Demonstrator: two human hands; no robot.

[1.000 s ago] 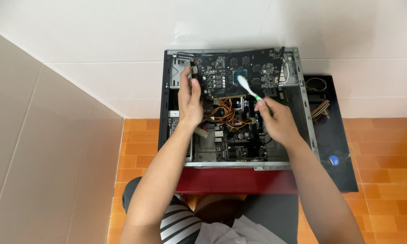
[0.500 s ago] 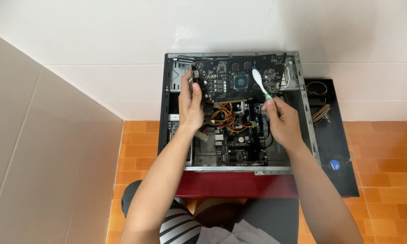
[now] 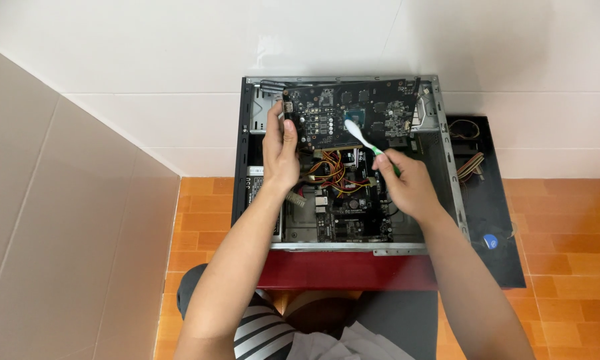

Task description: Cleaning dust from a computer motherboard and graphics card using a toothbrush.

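Note:
An open desktop computer case lies on its side in front of me, its motherboard and orange and yellow cables exposed. My left hand grips the left edge of a dark circuit card, held up over the case's far end. My right hand holds a white and green toothbrush, whose bristle end rests on the card's face near its middle.
A black side panel with loose cables and a small blue round part lies right of the case on orange floor tiles. The case sits on a dark red stool. White tiled walls rise at the left and behind.
The toothbrush head has moved left and down across the card, from near its right part to its middle. My left hand still holds the card's left edge.

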